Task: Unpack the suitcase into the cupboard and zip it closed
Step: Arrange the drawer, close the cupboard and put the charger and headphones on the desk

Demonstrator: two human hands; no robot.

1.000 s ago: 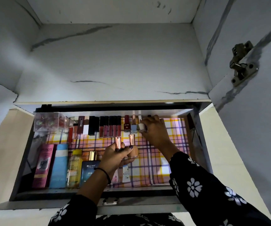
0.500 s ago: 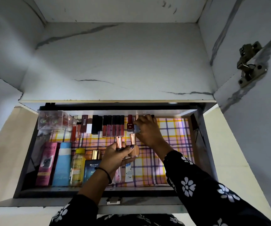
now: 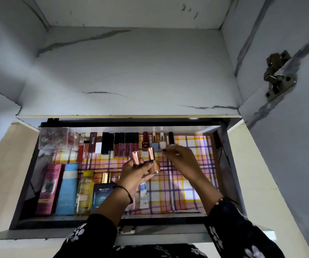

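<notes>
Two rose-capped nail polish bottles are being grasped by the fingers of the left hand over the cupboard drawer. Four upright polishes are standing along its back. The right hand is hovering just before them, blurred; I cannot tell its grasp.

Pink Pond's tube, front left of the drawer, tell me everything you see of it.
The pink plastic tube reads POND'S at its far end and BB on a grey panel midway, with a gold band near the front. It sits in the grey drawer's front left corner, against the light blue tube. Standing or lying is unclear.
</notes>
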